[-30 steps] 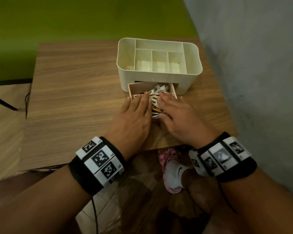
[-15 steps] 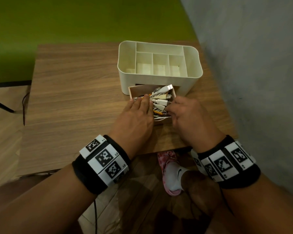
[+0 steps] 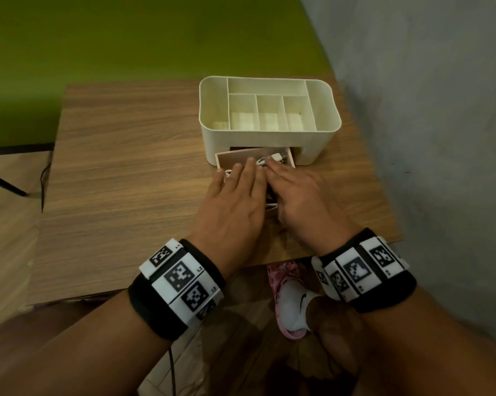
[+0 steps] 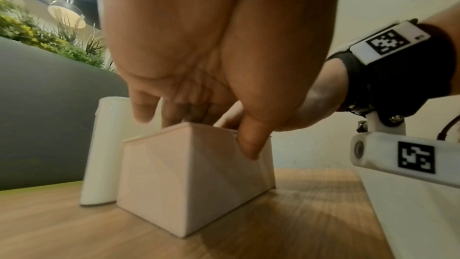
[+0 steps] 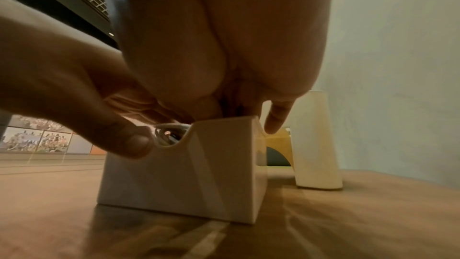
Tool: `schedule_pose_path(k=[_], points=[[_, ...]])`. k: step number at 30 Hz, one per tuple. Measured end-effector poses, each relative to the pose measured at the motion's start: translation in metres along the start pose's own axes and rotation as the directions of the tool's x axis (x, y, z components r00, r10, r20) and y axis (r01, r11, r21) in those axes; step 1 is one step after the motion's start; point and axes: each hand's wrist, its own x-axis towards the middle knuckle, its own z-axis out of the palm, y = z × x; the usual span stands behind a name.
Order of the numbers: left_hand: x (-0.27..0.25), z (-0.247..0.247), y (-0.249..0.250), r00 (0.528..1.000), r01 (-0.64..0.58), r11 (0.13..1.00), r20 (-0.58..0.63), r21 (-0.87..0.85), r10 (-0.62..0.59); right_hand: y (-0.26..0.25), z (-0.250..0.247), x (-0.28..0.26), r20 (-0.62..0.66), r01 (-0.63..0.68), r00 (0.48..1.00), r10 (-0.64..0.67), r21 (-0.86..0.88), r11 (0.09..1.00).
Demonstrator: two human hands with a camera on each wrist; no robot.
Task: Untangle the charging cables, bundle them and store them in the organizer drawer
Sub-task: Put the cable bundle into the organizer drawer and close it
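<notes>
Both flat: left hand [image 3: 235, 201] and right hand [image 3: 295, 195] pressing white rubbery cables [image 3: 272, 160] into the smooth boxy drawer [image 3: 235, 157], fingers straight, gripping nothing. Cream plastic organizer [image 3: 269, 135], rounded corners, on woodgrain table [image 3: 127, 167].

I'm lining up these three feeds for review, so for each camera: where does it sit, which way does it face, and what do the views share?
Head: worn on the head, looking forward and down at the organizer, its open drawer and the cables; both forearms show, the left hand and right hand flat over the drawer.
Left wrist: under the left palm, low over the table, facing the drawer's corner; the right wristband shows.
Right wrist: under the right palm, facing the drawer's notched front; the left thumb shows.
Shared: all three show the drawer and organizer.
</notes>
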Motion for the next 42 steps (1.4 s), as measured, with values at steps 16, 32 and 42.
schedule_pose_path(k=[16, 32, 42], points=[[0.025, 0.005, -0.011, 0.999, -0.04, 0.985, 0.008, -0.166, 0.041, 0.014, -0.023, 0.003, 0.063, -0.294, 0.955, 0.289, 0.088, 0.952], [0.034, 0.009, -0.005, 0.999, -0.04, 0.998, -0.017, -0.046, 0.039, 0.037, -0.044, 0.02, -0.175, -0.185, 0.967, 0.183, 0.009, 0.983], [0.039, 0.013, -0.004, 0.987, -0.144, 0.989, -0.071, -0.019, 0.143, 0.026, -0.049, 0.019, -0.308, -0.124, 0.94, 0.145, 0.088, 0.988]])
